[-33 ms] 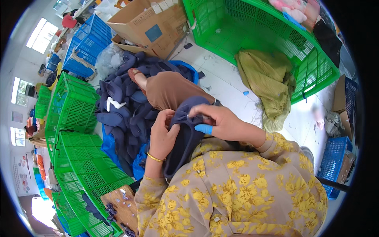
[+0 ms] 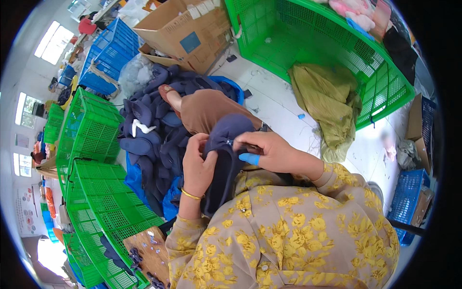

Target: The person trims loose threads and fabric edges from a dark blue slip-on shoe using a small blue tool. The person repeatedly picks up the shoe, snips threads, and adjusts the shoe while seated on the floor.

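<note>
A dark navy slipper [image 2: 222, 185] is held up at my lap, its rounded toe [image 2: 233, 126] pointing away from me and its opening facing up. My left hand [image 2: 198, 166] is closed on the slipper's left side, thumb on the upper's edge; a gold bangle circles that wrist. From the right, my right hand [image 2: 272, 151] grips the upper with bent fingers, a blue covering on its thumb. By those fingertips sits a tiny pale spot on the upper, too small to make out. Beyond my left hand lies a heap of similar navy slippers [image 2: 139, 144] on blue sheeting.
Green plastic crates [image 2: 103, 192] line the left side, with a wooden board [image 2: 147, 253] close by my left elbow. A cardboard box [image 2: 185, 36] and a blue crate [image 2: 108, 53] stand beyond the heap. At far right, an olive cloth [image 2: 325, 103] hangs from a large green crate [image 2: 269, 48].
The slipper's toe has tipped up slightly and turned a little. Both hands keep their hold on it, the right fingers shifting slightly. The whole view has moved a little.
</note>
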A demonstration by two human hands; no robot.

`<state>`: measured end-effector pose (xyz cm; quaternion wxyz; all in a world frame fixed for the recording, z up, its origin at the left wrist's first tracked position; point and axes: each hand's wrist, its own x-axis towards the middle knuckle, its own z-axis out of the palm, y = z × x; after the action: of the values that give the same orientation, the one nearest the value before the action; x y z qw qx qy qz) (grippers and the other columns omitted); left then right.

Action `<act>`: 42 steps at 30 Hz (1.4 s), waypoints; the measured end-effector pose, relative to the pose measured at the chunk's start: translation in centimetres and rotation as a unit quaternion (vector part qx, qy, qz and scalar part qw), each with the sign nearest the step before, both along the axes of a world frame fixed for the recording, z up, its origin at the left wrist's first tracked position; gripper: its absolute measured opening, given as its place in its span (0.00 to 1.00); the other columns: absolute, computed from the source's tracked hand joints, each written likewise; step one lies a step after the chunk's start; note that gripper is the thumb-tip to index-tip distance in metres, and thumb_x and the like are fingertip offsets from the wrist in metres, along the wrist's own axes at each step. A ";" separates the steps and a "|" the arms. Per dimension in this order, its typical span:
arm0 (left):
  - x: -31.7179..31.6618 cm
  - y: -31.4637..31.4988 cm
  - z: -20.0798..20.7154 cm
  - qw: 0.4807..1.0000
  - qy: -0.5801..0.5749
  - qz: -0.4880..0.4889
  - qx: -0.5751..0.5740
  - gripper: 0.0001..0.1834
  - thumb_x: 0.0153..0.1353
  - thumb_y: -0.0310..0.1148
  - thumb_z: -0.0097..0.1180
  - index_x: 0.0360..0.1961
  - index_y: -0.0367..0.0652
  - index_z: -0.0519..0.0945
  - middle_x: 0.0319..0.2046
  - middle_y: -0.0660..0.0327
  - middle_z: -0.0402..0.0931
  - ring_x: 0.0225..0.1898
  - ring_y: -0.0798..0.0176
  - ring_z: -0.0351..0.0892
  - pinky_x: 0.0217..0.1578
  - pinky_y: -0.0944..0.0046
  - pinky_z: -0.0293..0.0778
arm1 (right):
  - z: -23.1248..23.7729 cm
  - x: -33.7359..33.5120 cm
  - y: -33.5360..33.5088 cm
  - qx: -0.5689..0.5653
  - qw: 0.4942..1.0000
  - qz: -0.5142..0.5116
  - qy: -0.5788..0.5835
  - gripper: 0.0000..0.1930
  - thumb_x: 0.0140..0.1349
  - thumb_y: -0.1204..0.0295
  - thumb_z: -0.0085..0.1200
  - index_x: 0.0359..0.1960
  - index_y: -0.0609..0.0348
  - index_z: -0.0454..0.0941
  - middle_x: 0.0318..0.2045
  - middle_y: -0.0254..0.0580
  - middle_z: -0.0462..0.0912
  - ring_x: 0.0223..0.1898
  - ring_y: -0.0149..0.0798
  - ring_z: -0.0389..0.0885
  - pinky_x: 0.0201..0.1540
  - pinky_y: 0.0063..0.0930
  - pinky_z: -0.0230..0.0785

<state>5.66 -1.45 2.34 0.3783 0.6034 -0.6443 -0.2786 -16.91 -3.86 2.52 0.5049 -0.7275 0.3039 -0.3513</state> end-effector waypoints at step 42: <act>0.2 -6.3 -2.7 0.931 0.351 0.066 -0.075 0.01 0.60 0.22 0.52 0.33 0.37 0.75 0.54 0.54 0.70 0.50 0.64 0.70 0.53 0.66 0.63 | -0.7 4.9 -7.5 -0.095 0.984 -0.126 0.080 0.09 0.55 0.75 0.67 0.36 0.55 0.80 0.25 0.34 0.77 0.22 0.29 0.74 0.23 0.24 0.65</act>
<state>5.90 -7.79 -0.31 0.6419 0.4781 -0.4485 -0.3978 -12.00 -11.36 1.86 0.3590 -0.7542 0.3974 -0.3800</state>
